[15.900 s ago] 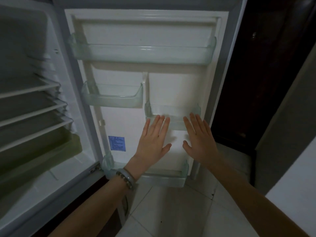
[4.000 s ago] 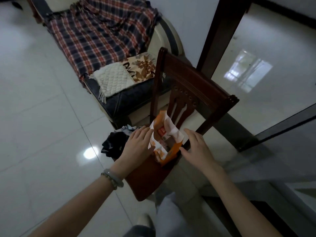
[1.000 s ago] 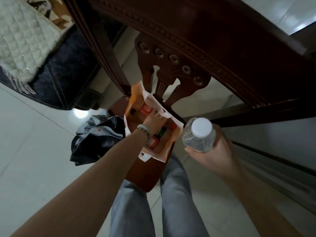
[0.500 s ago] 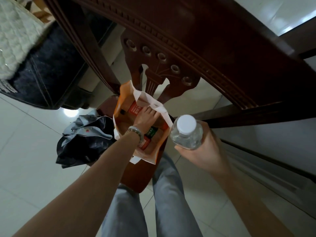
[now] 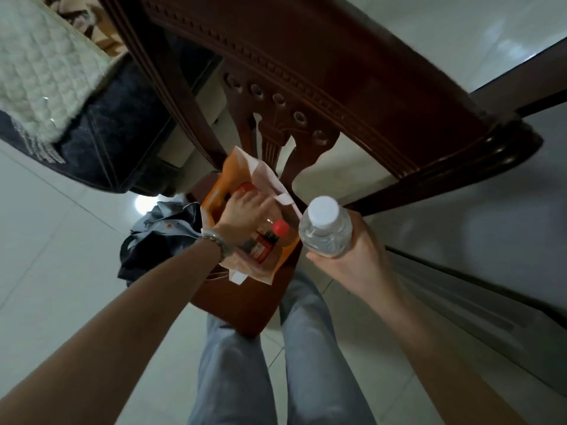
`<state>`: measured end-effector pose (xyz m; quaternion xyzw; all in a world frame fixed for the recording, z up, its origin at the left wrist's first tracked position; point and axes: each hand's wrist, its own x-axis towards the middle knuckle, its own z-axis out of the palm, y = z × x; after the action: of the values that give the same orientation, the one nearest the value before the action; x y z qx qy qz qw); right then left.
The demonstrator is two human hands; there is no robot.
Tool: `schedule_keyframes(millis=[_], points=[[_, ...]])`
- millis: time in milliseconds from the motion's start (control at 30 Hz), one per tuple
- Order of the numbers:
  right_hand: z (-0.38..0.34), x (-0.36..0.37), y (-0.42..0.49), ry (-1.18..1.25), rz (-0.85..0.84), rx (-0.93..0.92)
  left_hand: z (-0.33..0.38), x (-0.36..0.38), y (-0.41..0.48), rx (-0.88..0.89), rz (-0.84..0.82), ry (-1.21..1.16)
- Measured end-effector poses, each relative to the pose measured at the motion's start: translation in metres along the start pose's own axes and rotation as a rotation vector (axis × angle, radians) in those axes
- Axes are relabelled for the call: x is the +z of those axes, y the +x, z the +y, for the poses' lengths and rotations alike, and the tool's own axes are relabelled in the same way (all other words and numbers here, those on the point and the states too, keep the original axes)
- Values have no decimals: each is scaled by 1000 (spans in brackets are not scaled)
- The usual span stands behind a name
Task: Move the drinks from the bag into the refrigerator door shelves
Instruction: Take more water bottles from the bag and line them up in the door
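Head view: at centre frame an orange and white bag [image 5: 277,259] stands open on the seat of a dark wooden chair [image 5: 306,72], whose carved back fills the upper middle and right. The left hand [image 5: 244,216] reaches down into the bag, fingers curled around something inside; what exactly it grips cannot be told. Just right of that hand, inside the bag, a bottle with a red cap [image 5: 280,227] and a red label shows, and another red-topped drink [image 5: 245,188] sits at the bag's upper edge. The right hand [image 5: 352,256], right of centre and beside the bag, is wrapped around a clear water bottle [image 5: 325,231] with a white cap, held upright above the floor. A beaded bracelet [image 5: 216,239] circles the left wrist. Dark clothes [image 5: 153,237] lie on the pale tiles left of the chair. 2 legs in grey trousers [image 5: 233,363] stand at the lower centre
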<state>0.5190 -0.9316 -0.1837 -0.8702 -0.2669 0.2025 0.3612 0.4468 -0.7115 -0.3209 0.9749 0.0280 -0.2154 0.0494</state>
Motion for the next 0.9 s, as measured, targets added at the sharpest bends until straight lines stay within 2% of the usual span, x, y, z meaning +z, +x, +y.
schedule_keyframes(millis=[67, 167, 300, 467, 633, 800, 900], points=[[-1, -5, -4, 30, -18, -9, -6, -26, -18, -138, 95, -250], [-5, -15, -9, 47, -25, -37, 1, -75, -47, -295, 345, -637], [-20, -33, -24, 55, 25, -74, 12, -125, -89, -387, 438, -813], [-40, -52, -55, 56, 104, -150, 27, -169, -130, -296, 420, -771], [-58, -68, -109, 88, 200, -151, 65, -180, -179, -169, 457, -706], [-74, -79, -190, 94, 308, -100, 104, -190, -246, -36, 482, -837], [-77, -82, -239, 180, 330, 0, 132, -192, -280, 62, 531, -867]])
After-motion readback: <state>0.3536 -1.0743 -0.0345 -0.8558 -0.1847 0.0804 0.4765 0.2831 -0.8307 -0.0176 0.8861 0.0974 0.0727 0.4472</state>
